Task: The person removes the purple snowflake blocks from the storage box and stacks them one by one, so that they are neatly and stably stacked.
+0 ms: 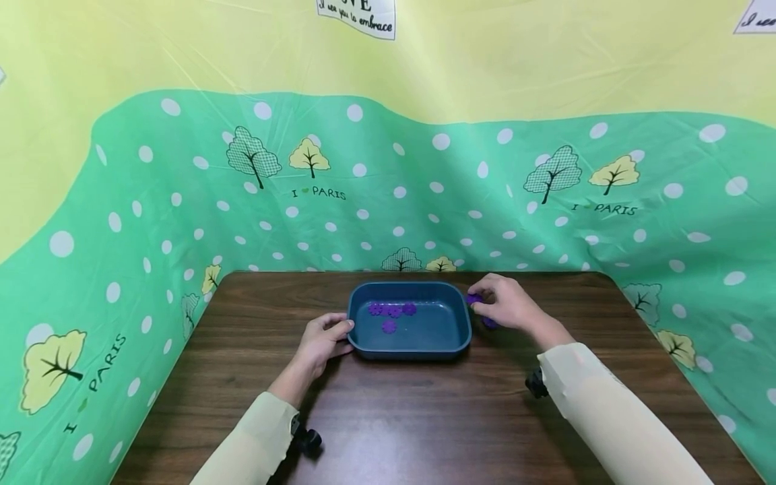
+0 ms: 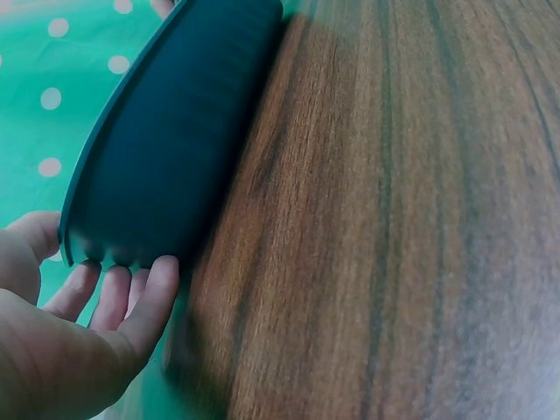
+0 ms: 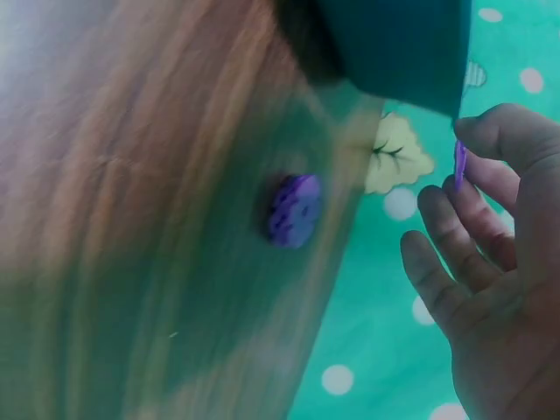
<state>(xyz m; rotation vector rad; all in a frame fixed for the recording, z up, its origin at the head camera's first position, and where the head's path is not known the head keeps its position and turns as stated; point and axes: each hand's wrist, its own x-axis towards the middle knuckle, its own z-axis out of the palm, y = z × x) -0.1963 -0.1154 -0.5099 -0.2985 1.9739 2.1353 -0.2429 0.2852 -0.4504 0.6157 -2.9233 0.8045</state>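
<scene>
A dark blue rectangular tray (image 1: 433,327) stands on the table, with several purple flower-shaped pieces (image 1: 389,327) lying on its floor toward the left. At its left end, my left hand (image 1: 321,342) grips the wall, thumb at the rim and fingertips against the outside. Just beyond the right rim, my right hand (image 1: 508,303) pinches a thin purple flower piece (image 3: 459,166) between thumb and fingers, held edge-on in the right wrist view. Below that hand, a short stack of purple flower pieces (image 3: 296,212) sits on the table, partly covered by the hand in the head view.
The brown wood-grain table (image 1: 400,417) reaches back to a green and yellow printed cloth (image 1: 418,195) that hangs behind it and on both sides. Small black devices, such as the left one (image 1: 310,441), sit at both sleeve cuffs.
</scene>
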